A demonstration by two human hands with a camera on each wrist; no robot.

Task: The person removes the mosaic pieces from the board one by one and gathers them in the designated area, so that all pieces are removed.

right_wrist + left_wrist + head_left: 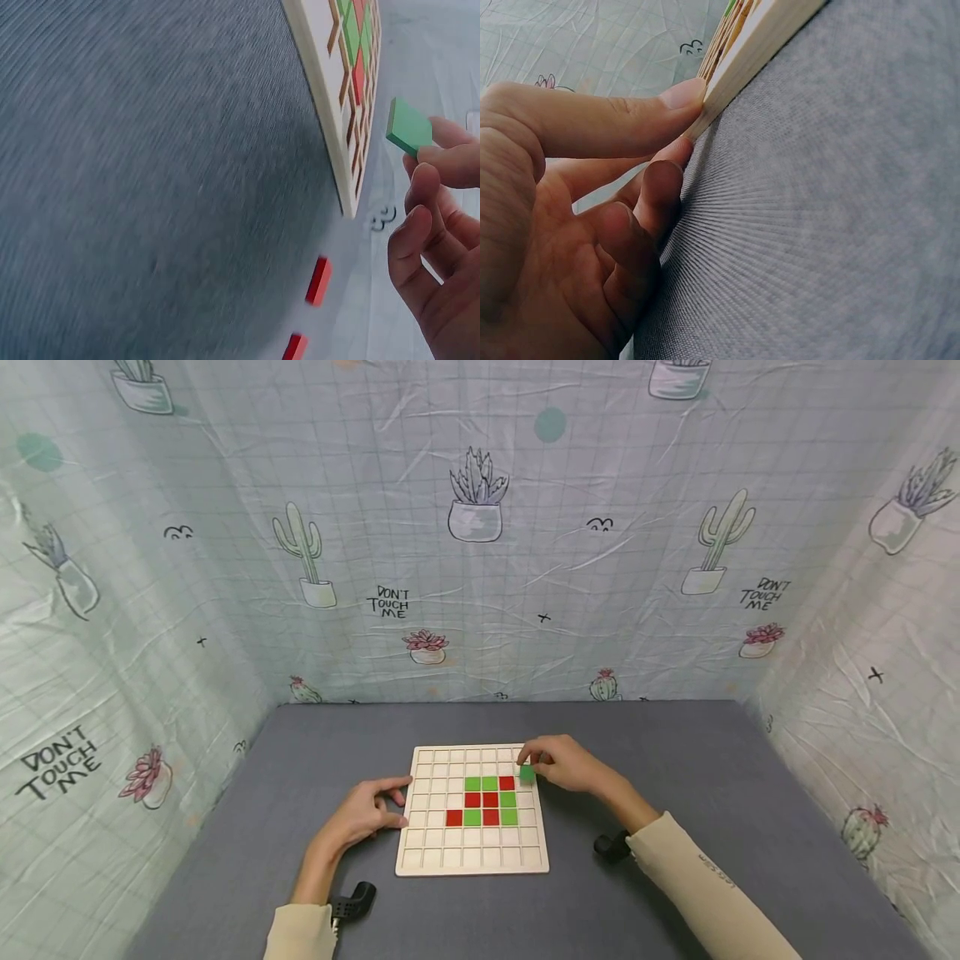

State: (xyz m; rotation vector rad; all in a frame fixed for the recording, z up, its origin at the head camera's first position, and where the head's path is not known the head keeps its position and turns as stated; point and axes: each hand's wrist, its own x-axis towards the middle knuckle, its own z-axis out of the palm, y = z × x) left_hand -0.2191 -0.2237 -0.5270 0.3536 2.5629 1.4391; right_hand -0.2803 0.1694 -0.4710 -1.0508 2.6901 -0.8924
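Note:
A pale wooden grid board (472, 872) lies flat on the table. Red tiles (454, 817) and green tiles (508, 817), several in all, fill cells in its middle and right part. At the board's left edge rests my left hand (358, 814), thumb and index finger touching the rim some way apart. In the left wrist view its thumb (682, 95) lies straight against the wooden side, the other fingers loosely bent. My right hand (567, 766) pinches a green square tile (409, 126) between thumb and fingertips, above the board's upper right corner.
Loose red tiles (319, 281) lie on the grey table (337, 735) beyond the board in the right wrist view. A curtain (480, 593) printed with potted plants stands behind the table and at both sides. Black wrist devices (613, 847) sit at both sleeves.

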